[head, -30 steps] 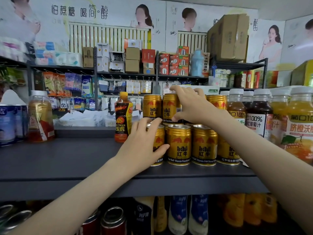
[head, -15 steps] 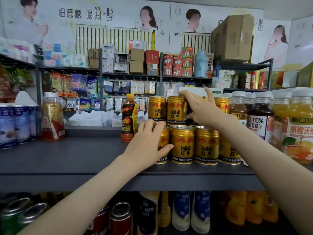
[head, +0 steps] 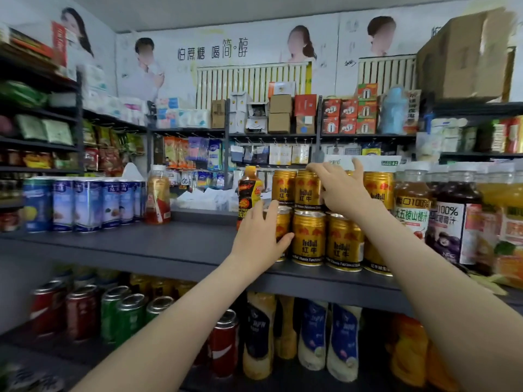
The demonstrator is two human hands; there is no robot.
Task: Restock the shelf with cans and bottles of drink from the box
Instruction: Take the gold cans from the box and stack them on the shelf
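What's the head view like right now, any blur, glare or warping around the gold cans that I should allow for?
Head view: the gold cans mid-frame stay readable, with small highlights on their rims; the juice bottles at the right edge and the cans on the lower shelf are smeared and dimmer; the wide lens bows the shelf edge; light is even, with no hard shadows.

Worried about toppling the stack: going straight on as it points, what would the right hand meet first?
The right hand points up-left: first the upper gold can at its fingers, then probably the end can beyond; depth is unclear.
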